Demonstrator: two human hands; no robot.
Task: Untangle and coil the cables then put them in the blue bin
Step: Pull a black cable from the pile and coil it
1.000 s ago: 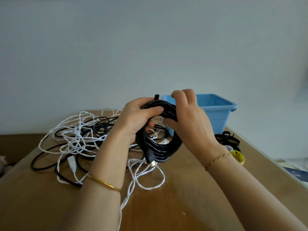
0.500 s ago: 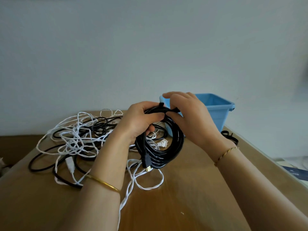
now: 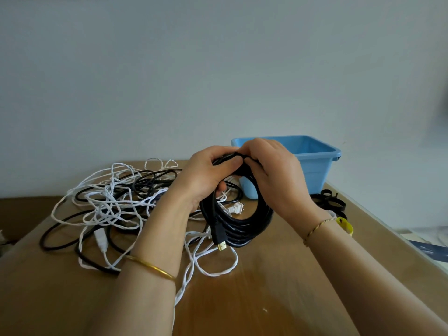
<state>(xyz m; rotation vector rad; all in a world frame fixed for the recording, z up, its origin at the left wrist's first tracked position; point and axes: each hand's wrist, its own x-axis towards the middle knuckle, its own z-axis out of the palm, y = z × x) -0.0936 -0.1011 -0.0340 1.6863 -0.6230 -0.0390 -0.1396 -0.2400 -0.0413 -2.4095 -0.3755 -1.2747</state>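
Above the middle of the table (image 3: 266, 299), left hand (image 3: 208, 177) and right hand (image 3: 276, 183) are clasping one seemingly finished black coil (image 3: 244, 226), fingers (image 3: 228, 164) curled round its top, while the tangle (image 3: 116, 202) is lying unsorted far left and the blue bin (image 3: 315, 166) is waiting at the far-right corner.

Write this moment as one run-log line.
phase: coiling | left hand: grips black coiled cable | right hand: grips its top | blue bin: behind hands, cable not inside | cable tangle: on table, left

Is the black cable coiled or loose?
Coiled: the black cable hangs in stacked loops, gripped by the left hand and right hand.
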